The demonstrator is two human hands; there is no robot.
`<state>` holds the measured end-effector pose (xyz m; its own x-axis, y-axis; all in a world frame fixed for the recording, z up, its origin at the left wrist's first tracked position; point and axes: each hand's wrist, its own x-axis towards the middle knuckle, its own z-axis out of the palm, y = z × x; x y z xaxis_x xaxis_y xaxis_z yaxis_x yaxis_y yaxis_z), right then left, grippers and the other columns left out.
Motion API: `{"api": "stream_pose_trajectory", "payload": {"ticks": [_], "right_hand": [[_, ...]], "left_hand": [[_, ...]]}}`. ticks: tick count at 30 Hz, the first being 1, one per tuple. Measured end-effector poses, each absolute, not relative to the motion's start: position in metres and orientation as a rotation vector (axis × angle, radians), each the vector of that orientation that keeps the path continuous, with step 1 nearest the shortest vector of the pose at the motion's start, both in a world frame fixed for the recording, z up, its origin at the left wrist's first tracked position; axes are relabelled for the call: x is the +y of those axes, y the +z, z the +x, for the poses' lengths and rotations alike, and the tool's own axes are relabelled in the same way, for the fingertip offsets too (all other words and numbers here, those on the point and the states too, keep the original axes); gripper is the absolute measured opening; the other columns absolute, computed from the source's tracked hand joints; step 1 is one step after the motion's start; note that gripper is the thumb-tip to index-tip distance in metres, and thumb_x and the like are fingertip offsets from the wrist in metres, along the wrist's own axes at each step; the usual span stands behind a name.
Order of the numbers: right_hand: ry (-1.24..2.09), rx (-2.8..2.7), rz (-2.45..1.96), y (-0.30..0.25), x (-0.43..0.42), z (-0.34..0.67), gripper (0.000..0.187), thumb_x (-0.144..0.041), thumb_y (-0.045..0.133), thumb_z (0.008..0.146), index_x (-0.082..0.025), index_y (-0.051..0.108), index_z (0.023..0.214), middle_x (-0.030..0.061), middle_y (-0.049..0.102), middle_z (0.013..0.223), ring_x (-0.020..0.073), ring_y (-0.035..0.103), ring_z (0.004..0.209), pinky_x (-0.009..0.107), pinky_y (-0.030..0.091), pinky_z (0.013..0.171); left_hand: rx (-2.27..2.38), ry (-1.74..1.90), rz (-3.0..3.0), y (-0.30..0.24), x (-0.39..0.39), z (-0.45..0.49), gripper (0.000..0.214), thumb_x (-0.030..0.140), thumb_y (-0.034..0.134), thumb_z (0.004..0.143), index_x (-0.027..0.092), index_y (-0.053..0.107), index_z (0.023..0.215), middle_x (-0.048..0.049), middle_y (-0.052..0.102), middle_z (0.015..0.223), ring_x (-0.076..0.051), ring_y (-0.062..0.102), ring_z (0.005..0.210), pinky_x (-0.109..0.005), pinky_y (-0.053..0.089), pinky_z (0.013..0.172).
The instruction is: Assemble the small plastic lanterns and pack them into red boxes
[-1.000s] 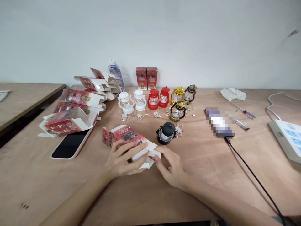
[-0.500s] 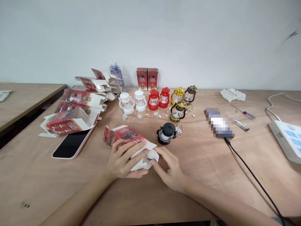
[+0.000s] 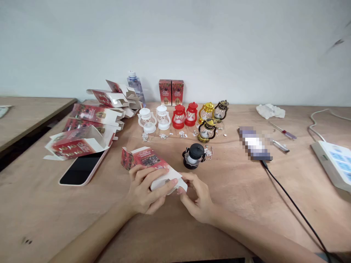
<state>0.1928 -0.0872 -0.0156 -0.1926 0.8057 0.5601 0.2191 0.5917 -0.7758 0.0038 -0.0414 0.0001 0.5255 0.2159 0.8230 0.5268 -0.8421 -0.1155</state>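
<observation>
A red printed cardboard box (image 3: pixel 148 157) lies tilted between my hands, its white flaps toward me. My left hand (image 3: pixel 146 188) wraps over its near part, fingers across the white side. With thumb and forefinger my right hand (image 3: pixel 199 199) pinches a white end flap at the box's right end. Just beyond, a small black lantern (image 3: pixel 194 155) stands upright, touched by neither hand. Behind it are a bronze-gold lantern (image 3: pixel 207 130), a gold lantern (image 3: pixel 206 113), a dark bronze lantern (image 3: pixel 221 111), two red ones (image 3: pixel 178 117) and two white ones (image 3: pixel 148 121).
Unfolded red boxes (image 3: pixel 87 113) are piled at the left, partly over a phone (image 3: pixel 79 171). Two upright boxes (image 3: pixel 165 92) and a water bottle (image 3: pixel 136 87) stand at the back. Rightward lie a cabled phone (image 3: pixel 255 144), crumpled tissue (image 3: pixel 271 111), a screwdriver (image 3: pixel 283 130) and a power strip (image 3: pixel 333 160).
The white end flaps have folded inward, so the opening at the box's near end shows less. My left fingers have shifted lower along the box; my right hand stays at the flap.
</observation>
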Motion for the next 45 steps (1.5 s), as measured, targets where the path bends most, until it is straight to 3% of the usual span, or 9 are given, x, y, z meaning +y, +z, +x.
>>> {"api": "stream_pose_trajectory", "payload": {"ticks": [4,8,14,20,23,29,34,41,45], "right_hand": [[0.776,-1.645,-0.795,-0.021,-0.088,0.192,0.042,-0.014,0.048,0.089,-0.025,0.038,0.128,0.0049,0.063,0.094,0.0129,0.063,0.075,0.027,0.055,0.068],[0.856,-1.613,-0.758,-0.021,-0.088,0.194,0.032,-0.017,0.046,0.092,-0.027,0.047,0.122,0.0033,0.059,0.089,0.0115,0.059,0.069,0.026,0.053,0.064],[1.012,-1.565,-0.631,-0.013,-0.085,0.198,0.028,-0.024,0.04,0.096,-0.027,0.06,0.116,0.004,0.057,0.089,0.0115,0.058,0.071,0.026,0.051,0.064],[0.994,-1.569,-0.645,-0.015,-0.08,0.196,0.02,-0.026,0.068,0.082,-0.025,0.063,0.101,0.003,0.057,0.094,0.0133,0.058,0.083,0.028,0.05,0.076],[1.009,-1.538,-0.706,-0.016,-0.08,0.195,0.014,-0.025,0.07,0.08,-0.023,0.061,0.091,0.0042,0.056,0.099,0.0153,0.059,0.093,0.03,0.051,0.08],[1.038,-1.487,-0.783,-0.019,-0.083,0.191,0.012,-0.023,0.069,0.08,-0.023,0.06,0.087,0.0037,0.056,0.097,0.0139,0.06,0.087,0.029,0.052,0.077],[1.081,-1.4,-0.821,-0.019,-0.082,0.191,0.013,-0.026,0.07,0.079,-0.023,0.058,0.084,0.0031,0.057,0.095,0.0148,0.06,0.088,0.03,0.052,0.078],[1.057,-1.369,-0.829,-0.021,-0.078,0.192,0.012,-0.022,0.069,0.08,-0.023,0.057,0.082,0.0026,0.059,0.094,0.0141,0.061,0.087,0.029,0.051,0.078],[0.979,-1.432,-0.885,-0.02,-0.077,0.194,0.012,-0.024,0.069,0.08,-0.022,0.057,0.081,0.0036,0.059,0.093,0.0152,0.062,0.086,0.029,0.052,0.076]], "left_hand": [[-0.566,-1.182,-2.403,0.005,-0.04,0.005,0.033,0.05,0.049,0.086,0.022,0.063,0.098,-0.0081,0.064,0.087,-0.022,0.05,0.081,-0.038,0.036,0.076],[-0.597,-1.218,-2.375,0.008,-0.04,0.006,0.015,0.032,0.068,0.073,0.026,0.063,0.086,-0.0038,0.065,0.084,-0.02,0.05,0.08,-0.036,0.037,0.075],[-0.595,-1.331,-2.355,0.005,-0.042,0.007,0.011,0.019,0.064,0.067,0.024,0.06,0.075,-0.0026,0.064,0.083,-0.019,0.05,0.077,-0.035,0.038,0.071],[-0.597,-1.437,-2.318,0.004,-0.049,0.016,0.02,0.015,0.064,0.065,0.022,0.048,0.073,-0.0005,0.067,0.084,-0.017,0.052,0.074,-0.035,0.038,0.07],[-0.595,-1.415,-2.355,0.004,-0.05,0.018,0.021,0.011,0.061,0.064,0.022,0.044,0.072,-0.0001,0.068,0.082,-0.016,0.054,0.074,-0.036,0.037,0.071],[-0.527,-1.396,-2.489,0.001,-0.047,0.011,0.019,0.016,0.06,0.069,0.022,0.049,0.083,-0.0021,0.068,0.085,-0.018,0.054,0.077,-0.038,0.036,0.073],[-0.521,-1.212,-2.64,0.0,-0.045,0.005,0.031,0.023,0.067,0.073,0.024,0.051,0.1,-0.0052,0.066,0.093,-0.021,0.054,0.087,-0.04,0.036,0.079],[-0.573,-1.117,-2.595,-0.003,-0.038,0.008,0.04,0.011,0.063,0.075,0.023,0.046,0.109,-0.0112,0.059,0.109,-0.024,0.053,0.102,-0.041,0.037,0.083],[-0.529,-1.086,-2.59,-0.001,-0.037,0.01,0.037,0.01,0.062,0.078,0.023,0.048,0.11,-0.0098,0.063,0.105,-0.023,0.057,0.1,-0.04,0.037,0.082]]}}
